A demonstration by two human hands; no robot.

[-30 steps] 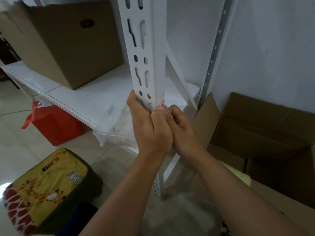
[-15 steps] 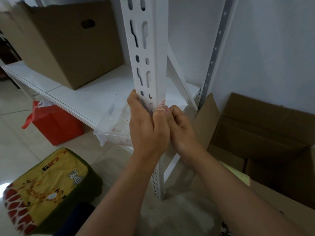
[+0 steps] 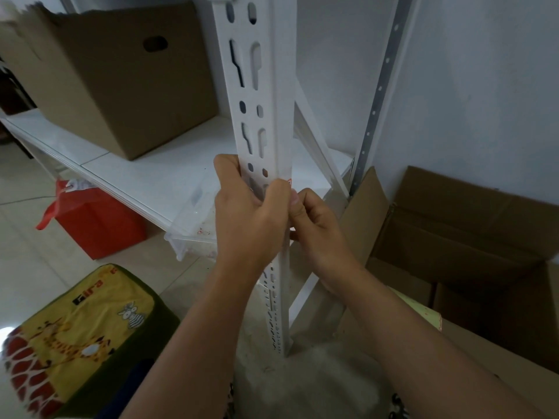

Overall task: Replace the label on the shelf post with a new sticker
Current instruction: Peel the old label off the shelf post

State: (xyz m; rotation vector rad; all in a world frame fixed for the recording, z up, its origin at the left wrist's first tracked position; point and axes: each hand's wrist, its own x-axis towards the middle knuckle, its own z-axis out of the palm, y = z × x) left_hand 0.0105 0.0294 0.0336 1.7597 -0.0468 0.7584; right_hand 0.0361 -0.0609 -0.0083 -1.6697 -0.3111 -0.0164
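Note:
A white slotted shelf post (image 3: 260, 95) stands upright in the middle of the view. My left hand (image 3: 248, 213) grips the post from the left, fingers curled round its front face. My right hand (image 3: 314, 228) sits against the post's right edge with fingers curled and the thumb pressed at the corner. A small red-and-white sticker (image 3: 289, 180) peeks out just above the fingertips; most of it is hidden by both hands.
A white shelf board (image 3: 145, 173) carries a closed cardboard box (image 3: 121, 80). Under the shelf are a clear plastic tub (image 3: 193, 231) and a red box (image 3: 93, 222). An open cardboard box (image 3: 472, 237) stands at right, a yellow giraffe-print cushion (image 3: 75, 334) at lower left.
Both hands have shifted slightly up along the post. The sticker's visible corner has shrunk behind the fingertips. The grip looks the same.

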